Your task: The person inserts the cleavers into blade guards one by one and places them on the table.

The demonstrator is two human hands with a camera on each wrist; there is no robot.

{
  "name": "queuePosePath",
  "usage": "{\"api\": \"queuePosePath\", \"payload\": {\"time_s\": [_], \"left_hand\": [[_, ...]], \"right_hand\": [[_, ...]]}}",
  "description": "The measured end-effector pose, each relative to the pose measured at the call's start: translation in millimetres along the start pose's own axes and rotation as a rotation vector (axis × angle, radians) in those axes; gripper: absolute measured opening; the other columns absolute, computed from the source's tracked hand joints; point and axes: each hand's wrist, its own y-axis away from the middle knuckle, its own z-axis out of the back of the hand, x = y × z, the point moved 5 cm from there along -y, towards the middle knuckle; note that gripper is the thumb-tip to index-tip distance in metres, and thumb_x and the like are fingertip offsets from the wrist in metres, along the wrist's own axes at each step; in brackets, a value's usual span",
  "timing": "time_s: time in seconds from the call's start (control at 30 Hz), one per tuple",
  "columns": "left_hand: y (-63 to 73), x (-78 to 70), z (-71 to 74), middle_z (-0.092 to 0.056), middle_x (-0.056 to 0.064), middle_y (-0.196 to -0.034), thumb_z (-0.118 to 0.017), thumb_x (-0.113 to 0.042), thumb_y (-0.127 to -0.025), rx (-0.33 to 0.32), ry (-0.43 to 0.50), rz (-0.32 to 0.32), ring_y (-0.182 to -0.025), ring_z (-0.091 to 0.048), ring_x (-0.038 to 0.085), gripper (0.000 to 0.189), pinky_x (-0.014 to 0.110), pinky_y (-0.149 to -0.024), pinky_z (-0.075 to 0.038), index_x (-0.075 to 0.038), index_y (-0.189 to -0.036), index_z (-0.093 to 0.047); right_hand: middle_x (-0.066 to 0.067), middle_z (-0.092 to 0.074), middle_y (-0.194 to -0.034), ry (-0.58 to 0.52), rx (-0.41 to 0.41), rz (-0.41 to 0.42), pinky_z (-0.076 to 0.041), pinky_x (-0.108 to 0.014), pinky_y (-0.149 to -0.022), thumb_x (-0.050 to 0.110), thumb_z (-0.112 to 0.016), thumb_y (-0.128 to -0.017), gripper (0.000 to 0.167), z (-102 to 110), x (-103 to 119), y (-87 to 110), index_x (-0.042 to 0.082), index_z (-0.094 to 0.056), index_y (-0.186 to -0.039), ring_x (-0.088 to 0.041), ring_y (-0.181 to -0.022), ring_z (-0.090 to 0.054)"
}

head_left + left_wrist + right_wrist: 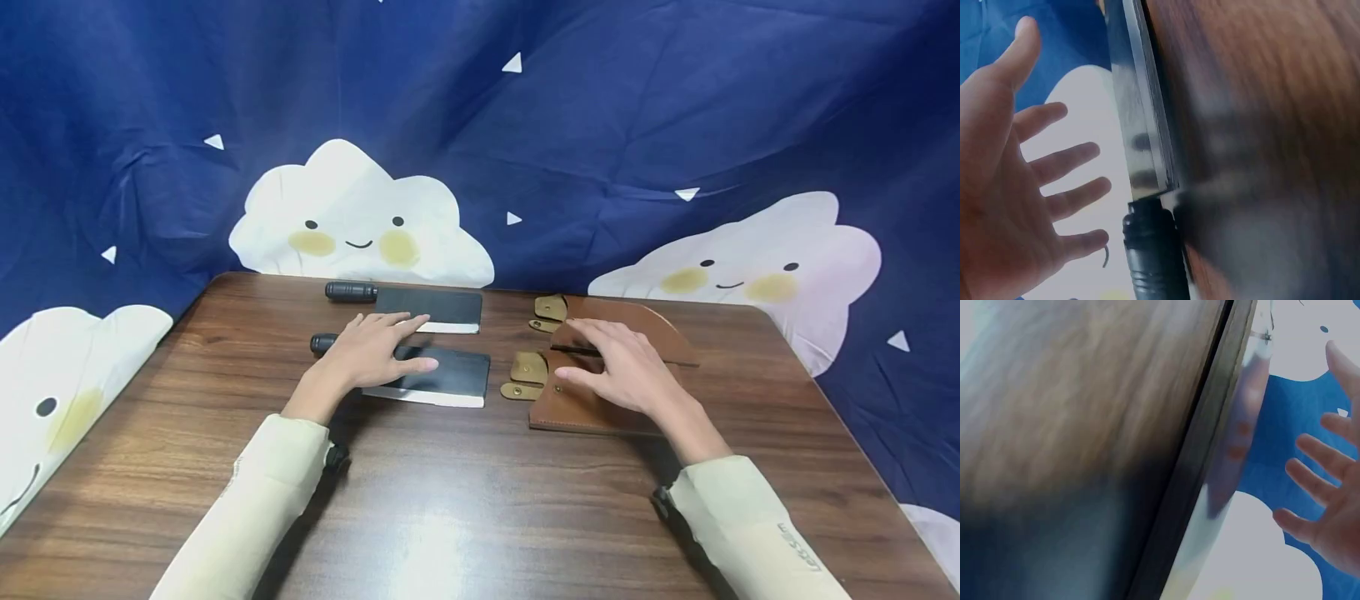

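Two black cleavers lie on the wooden table (pixel 465 500), the near cleaver (pixel 450 379) in front of the far cleaver (pixel 435 307). My left hand (pixel 375 350) is spread flat over the near one where the blade meets the handle. In the left wrist view the left hand (pixel 1022 187) is open, with a gap to the blade (pixel 1138 112) and the black handle (pixel 1150 250). Two brown leather sheaths lie to the right. My right hand (pixel 622 367) hovers with relaxed fingers over the near sheath (pixel 570 412), and the far sheath (pixel 645 321) lies behind it. The right hand (pixel 1329 506) holds nothing.
A dark blue cloth with white clouds (pixel 352 217) hangs behind and around the table. Tan snap straps (pixel 528 375) stick out of the sheaths towards the cleavers. The right wrist view is blurred and shows a dark edge (pixel 1200 462) running diagonally.
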Motion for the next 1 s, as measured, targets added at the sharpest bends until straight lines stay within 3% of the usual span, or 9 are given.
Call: {"api": "queuePosePath", "payload": {"time_s": [0.2, 0.5, 0.83, 1.0], "left_hand": [[4.0, 12.4, -0.6, -0.050, 0.020, -0.148, -0.060, -0.070, -0.090, -0.019, 0.015, -0.022, -0.133, -0.047, 0.044, 0.084, 0.062, -0.109, -0.034, -0.015, -0.153, -0.047], [12.1, 37.2, -1.4, -0.059, 0.016, -0.140, -0.064, -0.071, -0.086, -0.012, 0.110, 0.049, -0.127, -0.054, 0.040, 0.086, 0.060, -0.095, -0.047, -0.015, -0.150, -0.052], [13.3, 54.8, -2.1, -0.069, 0.007, -0.127, -0.072, -0.062, -0.086, -0.021, 0.253, 0.067, -0.126, -0.058, 0.031, 0.072, 0.056, -0.104, -0.043, -0.012, -0.138, -0.063], [15.7, 65.5, 0.6, -0.068, 0.007, -0.126, -0.074, -0.058, -0.087, -0.045, 0.272, 0.095, -0.126, -0.056, 0.032, 0.064, 0.058, -0.105, -0.040, -0.012, -0.130, -0.067]], "right_hand": [[-0.017, -0.045, -0.154, -0.033, 0.090, 0.005, -0.032, -0.067, -0.107, 0.067, -0.066, -0.088, 0.090, -3.4, -5.0, 6.2, 0.009, -0.044, -0.153, -0.040, -0.139, -0.040], [-0.017, -0.044, -0.154, -0.059, 0.196, -0.001, -0.030, -0.067, -0.108, 0.073, -0.066, -0.084, 0.096, -5.3, -11.6, 15.5, 0.013, -0.041, -0.155, -0.041, -0.141, -0.038], [-0.018, -0.044, -0.154, -0.041, 0.234, -0.010, -0.032, -0.071, -0.104, 0.074, -0.070, -0.080, 0.102, -5.1, -17.6, 24.9, 0.011, -0.041, -0.155, -0.042, -0.141, -0.038], [-0.016, -0.046, -0.153, -0.018, 0.231, 0.007, -0.034, -0.069, -0.104, 0.076, -0.073, -0.074, 0.107, -4.8, -19.3, 27.0, 0.009, -0.044, -0.153, -0.042, -0.140, -0.040]]}}
